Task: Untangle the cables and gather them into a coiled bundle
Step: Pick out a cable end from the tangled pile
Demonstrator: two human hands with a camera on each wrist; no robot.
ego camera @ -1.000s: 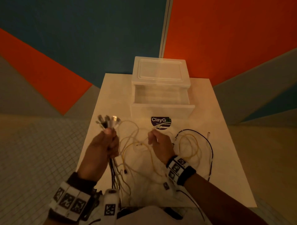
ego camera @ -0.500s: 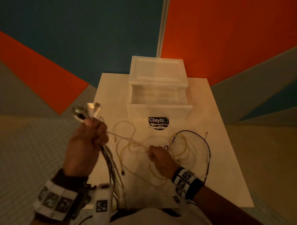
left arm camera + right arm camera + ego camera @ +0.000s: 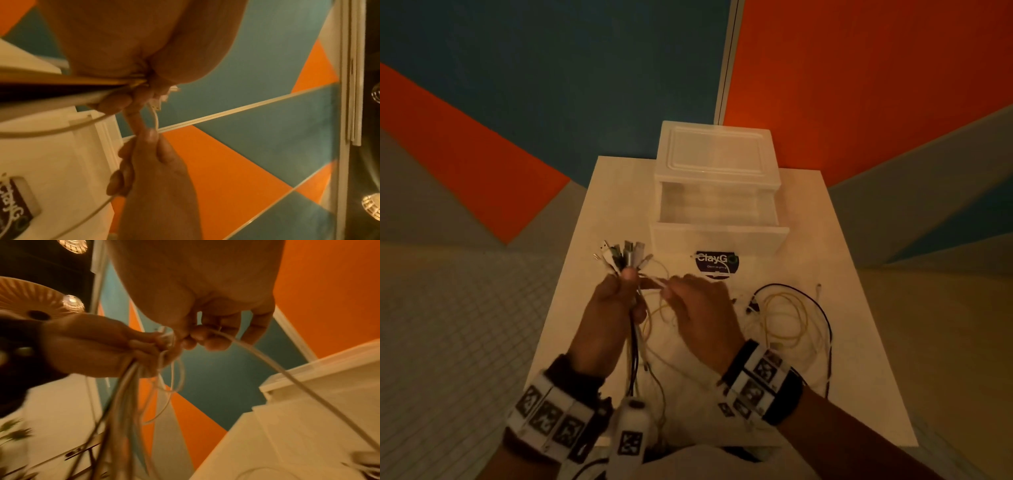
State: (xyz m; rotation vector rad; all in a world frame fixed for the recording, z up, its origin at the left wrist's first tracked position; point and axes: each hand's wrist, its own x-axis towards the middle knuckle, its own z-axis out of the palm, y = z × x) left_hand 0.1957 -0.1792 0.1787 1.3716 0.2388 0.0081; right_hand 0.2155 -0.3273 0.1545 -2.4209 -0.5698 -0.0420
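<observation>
1. Cables [image 3: 787,318] are lying half-sorted: some loose on the table [image 3: 859,342], others being gripped as a bunch [image 3: 625,257] in my left hand [image 3: 609,318].
2. My right hand [image 3: 705,315] is pinching a white cable's end [image 3: 662,284], bringing it alongside.
3. Next, probably: tucking it into the bunch, then fetching another.

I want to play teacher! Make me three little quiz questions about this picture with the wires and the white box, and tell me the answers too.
1. True or false: the drawer of the white box is pulled open.
2. Which hand grips the bunch of cable ends? A left hand B right hand
3. Fill in: the right hand pinches one white ____.

Key: 1 true; 2 A; 3 cable.
</observation>
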